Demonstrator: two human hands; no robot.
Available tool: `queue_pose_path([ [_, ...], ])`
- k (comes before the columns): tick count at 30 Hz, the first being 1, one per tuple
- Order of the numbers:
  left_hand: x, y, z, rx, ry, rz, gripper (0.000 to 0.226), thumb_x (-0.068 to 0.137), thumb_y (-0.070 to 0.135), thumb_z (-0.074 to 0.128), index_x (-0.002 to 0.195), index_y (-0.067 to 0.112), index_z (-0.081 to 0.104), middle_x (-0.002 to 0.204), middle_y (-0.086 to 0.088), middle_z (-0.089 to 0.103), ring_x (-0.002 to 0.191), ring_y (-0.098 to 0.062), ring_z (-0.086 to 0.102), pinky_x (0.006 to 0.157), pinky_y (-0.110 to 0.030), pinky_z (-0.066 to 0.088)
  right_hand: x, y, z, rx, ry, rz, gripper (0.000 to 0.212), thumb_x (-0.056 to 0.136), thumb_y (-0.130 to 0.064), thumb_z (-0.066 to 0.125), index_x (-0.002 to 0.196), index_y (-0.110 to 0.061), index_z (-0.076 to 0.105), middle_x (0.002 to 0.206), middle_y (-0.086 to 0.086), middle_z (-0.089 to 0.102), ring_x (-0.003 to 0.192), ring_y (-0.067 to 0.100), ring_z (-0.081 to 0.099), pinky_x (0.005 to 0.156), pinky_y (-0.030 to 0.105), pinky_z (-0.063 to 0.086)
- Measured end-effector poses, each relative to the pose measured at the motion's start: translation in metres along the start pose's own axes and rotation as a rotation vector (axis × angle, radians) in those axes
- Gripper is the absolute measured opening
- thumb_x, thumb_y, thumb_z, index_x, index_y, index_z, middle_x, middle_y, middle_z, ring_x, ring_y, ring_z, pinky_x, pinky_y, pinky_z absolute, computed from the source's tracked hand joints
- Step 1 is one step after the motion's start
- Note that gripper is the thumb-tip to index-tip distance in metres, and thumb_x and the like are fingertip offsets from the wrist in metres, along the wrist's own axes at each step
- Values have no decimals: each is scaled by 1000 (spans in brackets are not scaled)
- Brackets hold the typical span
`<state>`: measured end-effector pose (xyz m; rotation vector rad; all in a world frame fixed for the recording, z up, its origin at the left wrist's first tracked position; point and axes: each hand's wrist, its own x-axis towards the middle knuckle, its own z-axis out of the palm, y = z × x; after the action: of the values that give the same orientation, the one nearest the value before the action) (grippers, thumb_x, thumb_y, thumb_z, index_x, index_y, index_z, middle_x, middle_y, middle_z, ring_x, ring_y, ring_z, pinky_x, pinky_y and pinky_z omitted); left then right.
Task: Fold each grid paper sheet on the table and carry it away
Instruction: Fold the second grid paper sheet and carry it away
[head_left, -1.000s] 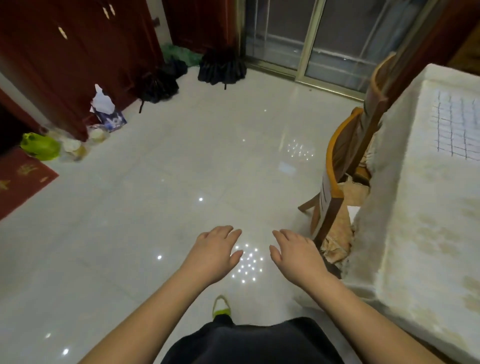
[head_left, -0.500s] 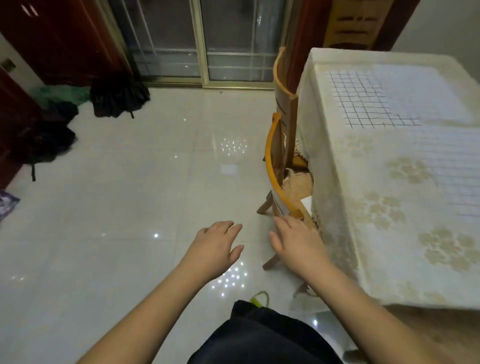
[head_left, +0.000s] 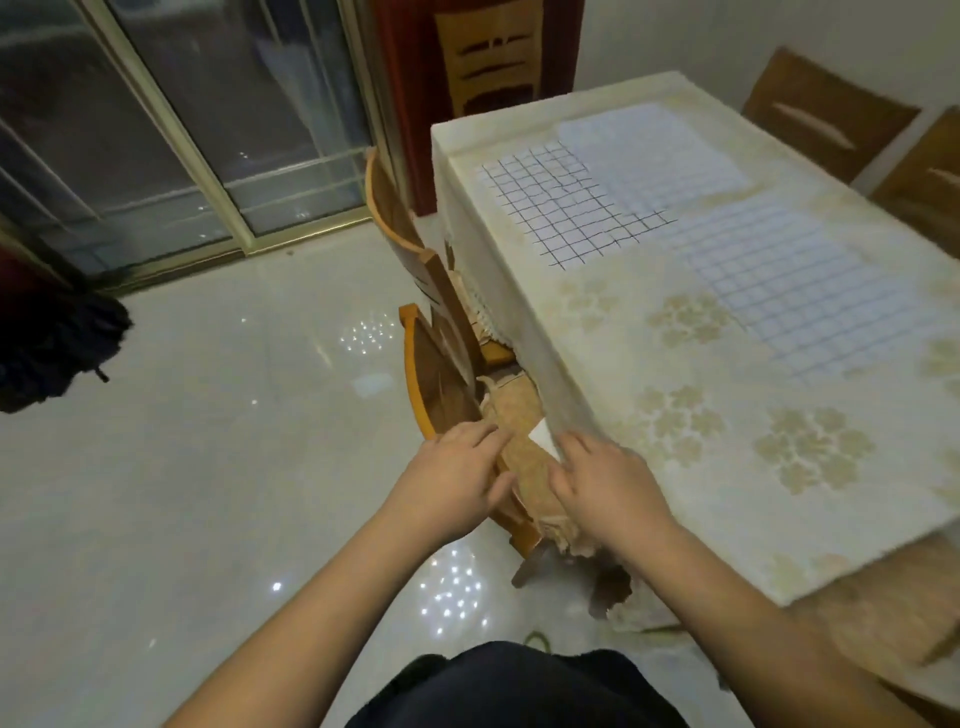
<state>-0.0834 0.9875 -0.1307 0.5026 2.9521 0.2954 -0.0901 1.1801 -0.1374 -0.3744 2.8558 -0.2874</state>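
Three grid paper sheets flat on worktop, far half, overlapping. Left hand over near chair, fingers straight, holding nothing. Right hand at worktop's near-left edge, fingers relaxed, holding nothing.

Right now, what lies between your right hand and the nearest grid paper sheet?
In the head view, only flower-patterned tablecloth lies between the right hand and the nearest grid sheet; nothing else sits there.
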Motion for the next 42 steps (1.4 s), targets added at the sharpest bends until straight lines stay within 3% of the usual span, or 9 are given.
queue_pose_path([
  [12, 138, -50, 3, 49, -152, 433, 57, 98, 50, 37, 148, 24, 33, 151, 0, 39, 136, -19, 37, 111, -35, 30, 62, 10, 1, 49, 63, 384, 46, 99, -36, 34, 143, -22, 37, 142, 0, 47, 121, 20, 50, 97, 34, 41],
  [24, 225, -159, -32, 52, -251, 624, 56, 98, 48, 38, 148, 24, 33, 152, 2, 36, 139, -17, 31, 111, -38, 28, 160, -58, -19, 119, 129, 606, 46, 100, -34, 33, 144, -21, 35, 143, 1, 46, 124, 22, 48, 100, 36, 40],
  [34, 264, -128, -32, 77, -293, 808, 59, 98, 50, 35, 150, 23, 29, 152, 0, 37, 137, -20, 37, 110, -41, 33, 149, -37, -17, 127, 142, 806, 53, 101, -40, 29, 151, -21, 24, 154, 1, 32, 136, 20, 37, 107, 38, 34],
  [42, 309, -71, -5, 112, -295, 954, 57, 99, 46, 38, 149, 20, 31, 151, -2, 38, 138, -20, 35, 110, -39, 33, 135, 34, 0, 191, 160, 924, 55, 101, -38, 29, 151, -17, 23, 155, 3, 31, 137, 20, 35, 108, 37, 32],
])
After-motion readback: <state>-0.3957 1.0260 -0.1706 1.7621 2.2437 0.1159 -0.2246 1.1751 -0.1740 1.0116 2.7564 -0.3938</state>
